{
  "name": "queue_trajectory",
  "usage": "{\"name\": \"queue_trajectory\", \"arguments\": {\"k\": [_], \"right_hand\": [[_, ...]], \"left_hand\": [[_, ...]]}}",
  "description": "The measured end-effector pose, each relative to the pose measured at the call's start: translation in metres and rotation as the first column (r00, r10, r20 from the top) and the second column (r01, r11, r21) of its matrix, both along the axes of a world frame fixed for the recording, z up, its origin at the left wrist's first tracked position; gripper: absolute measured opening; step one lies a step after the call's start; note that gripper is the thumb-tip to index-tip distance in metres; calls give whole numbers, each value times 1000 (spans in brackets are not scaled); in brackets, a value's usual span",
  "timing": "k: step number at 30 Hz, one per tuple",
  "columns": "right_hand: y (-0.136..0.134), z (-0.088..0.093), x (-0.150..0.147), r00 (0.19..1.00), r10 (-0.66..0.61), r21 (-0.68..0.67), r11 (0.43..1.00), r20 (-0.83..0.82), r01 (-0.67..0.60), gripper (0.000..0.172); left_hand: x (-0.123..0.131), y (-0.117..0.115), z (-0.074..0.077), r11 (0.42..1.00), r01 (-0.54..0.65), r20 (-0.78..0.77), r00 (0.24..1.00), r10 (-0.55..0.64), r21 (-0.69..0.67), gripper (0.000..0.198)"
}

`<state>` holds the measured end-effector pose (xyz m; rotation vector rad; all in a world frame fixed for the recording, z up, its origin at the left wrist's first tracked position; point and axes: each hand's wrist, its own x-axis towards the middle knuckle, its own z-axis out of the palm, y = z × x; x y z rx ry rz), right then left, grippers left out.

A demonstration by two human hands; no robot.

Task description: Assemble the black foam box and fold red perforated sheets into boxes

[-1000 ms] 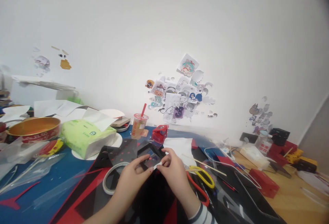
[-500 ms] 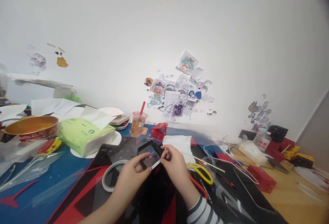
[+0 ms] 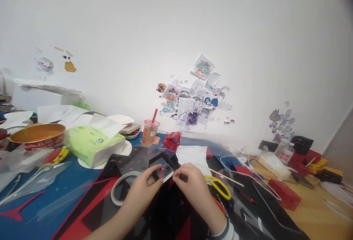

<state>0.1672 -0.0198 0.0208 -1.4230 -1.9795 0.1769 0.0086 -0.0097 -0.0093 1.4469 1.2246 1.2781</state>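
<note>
My left hand (image 3: 143,190) and my right hand (image 3: 191,185) meet over a black and red card sheet (image 3: 165,214) low in the middle of the view. Both pinch a thin white strip (image 3: 167,177) between thumb and fingertips, beside a black frame-shaped card piece (image 3: 161,161). A roll of white tape (image 3: 121,192) lies flat just left of my left hand. Yellow-handled scissors (image 3: 220,186) lie right of my right hand.
A green tissue pack (image 3: 95,146), a gold and red tin (image 3: 37,137), a cup with a red straw (image 3: 149,131) and a small red box (image 3: 172,141) stand at the back. Red and black boxes (image 3: 284,194) and thin wooden sticks crowd the right. Stickers cover the wall.
My hands have dropped slightly and my right hand has flattened over the strip's end; the view has shifted a little. The table things have not moved.
</note>
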Motion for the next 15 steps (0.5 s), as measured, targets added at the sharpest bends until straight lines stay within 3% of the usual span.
{"name": "queue_trajectory", "arguments": {"k": [4,8,15], "right_hand": [[-9,-1,-9,979,24,19,999,201,-28,20],[-15,-3,-19,924,-85,92,994,372,55,22],[-21,-4,-32,871,-175,45,984,459,174,17]], "left_hand": [[-3,1,1,997,80,-84,993,-79,14,58],[-3,-2,3,996,88,-85,993,-87,10,62],[-1,-5,2,998,45,-57,997,-42,39,63]]}}
